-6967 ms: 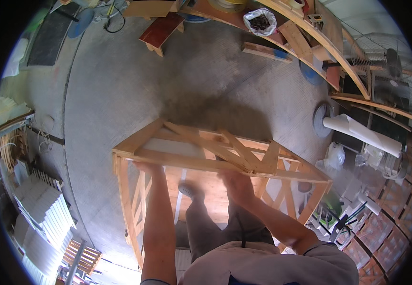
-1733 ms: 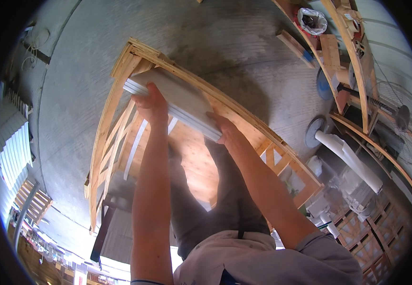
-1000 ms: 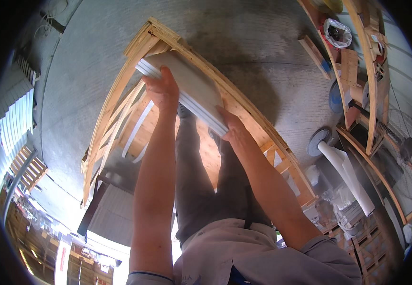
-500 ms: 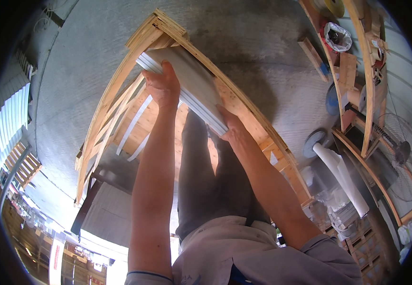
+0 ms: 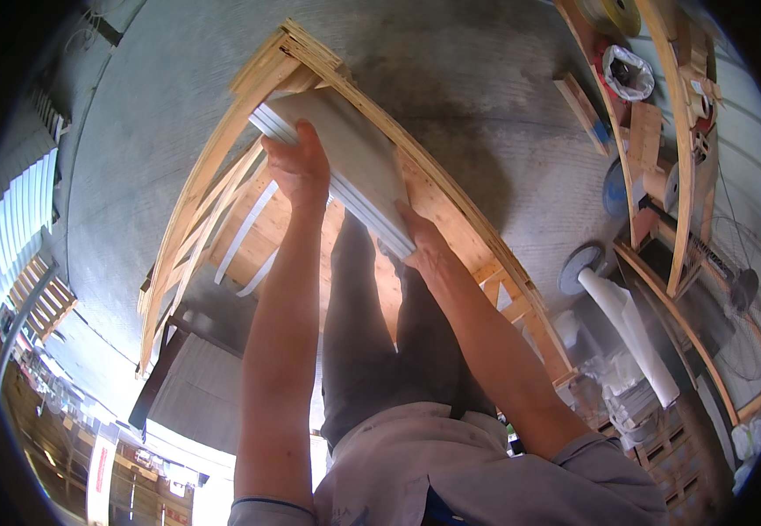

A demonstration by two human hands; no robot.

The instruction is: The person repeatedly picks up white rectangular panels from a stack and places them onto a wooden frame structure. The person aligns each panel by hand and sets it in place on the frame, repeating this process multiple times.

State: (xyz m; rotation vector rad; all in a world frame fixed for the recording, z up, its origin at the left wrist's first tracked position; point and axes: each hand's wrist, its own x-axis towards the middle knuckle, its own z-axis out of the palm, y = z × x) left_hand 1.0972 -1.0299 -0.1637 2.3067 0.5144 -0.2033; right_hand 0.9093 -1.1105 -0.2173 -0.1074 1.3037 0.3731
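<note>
Holding the stack (image 5: 350, 145) near opposite ends, the left hand (image 5: 300, 167) and right hand (image 5: 419, 237) have moved off the crate (image 5: 451, 193); its weight now seems theirs to bear; it lies slantwise between them, over the crate; whether stack and crate touch, I cannot tell.

At the right of the frame, a white roll (image 5: 633, 342) is seen, its upper end set beside a grey disc (image 5: 580, 268). At upper right, a silvery bag (image 5: 633, 90) of dark bits can be made out near a spool (image 5: 613, 14), with a timber (image 5: 580, 112) placed on the floor (image 5: 170, 79) to their left. Farther right, a fan (image 5: 743, 289) is partly hidden by beams (image 5: 679, 123). At far left, ribbed sheets (image 5: 25, 215) are shown above a slatted pallet (image 5: 43, 298).
</note>
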